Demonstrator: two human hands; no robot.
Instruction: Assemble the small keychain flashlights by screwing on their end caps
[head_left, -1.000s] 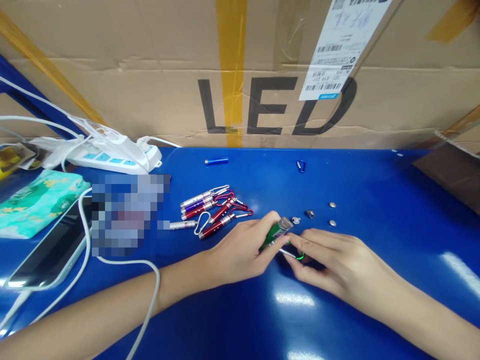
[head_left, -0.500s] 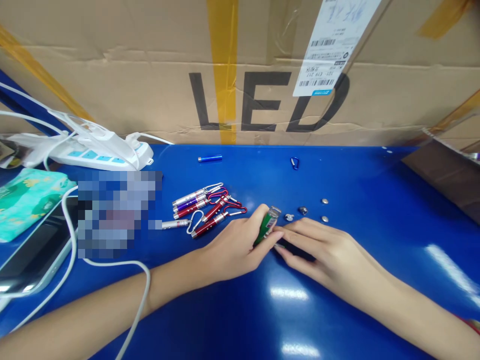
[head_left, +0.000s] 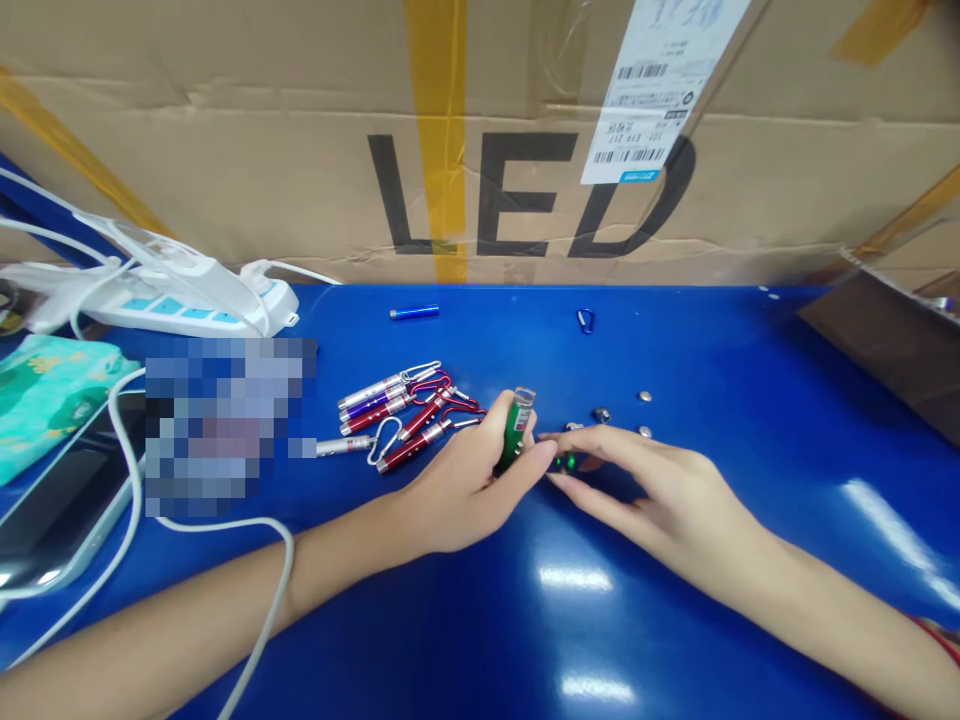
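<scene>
My left hand [head_left: 465, 485] is closed around a small green keychain flashlight [head_left: 516, 430], its clear-looking silver end tilted up above the thumb and index finger. Close beside it, my right hand [head_left: 660, 480] curls its index finger and thumb around a small dark bit with bright green spots [head_left: 565, 461]; what this is I cannot make out. Just beyond the right fingers lie small silver button cells [head_left: 645, 396] and a dark round metal piece [head_left: 601, 413]. To the left of my hands is a group of red, purple and silver keychain flashlights [head_left: 405, 405] with carabiners.
A blue tube [head_left: 414, 312] and a blue carabiner [head_left: 586, 320] lie toward the back of the blue table [head_left: 465, 640]. Behind stands a large cardboard box [head_left: 300, 150]. At left are a power strip [head_left: 187, 300], a phone [head_left: 75, 490], a tissue pack [head_left: 52, 400] and a white cable [head_left: 281, 590].
The green flashlight has tipped more upright and shifted slightly left with my left hand. My right fingertips have parted a little, and bright green spots now show between them.
</scene>
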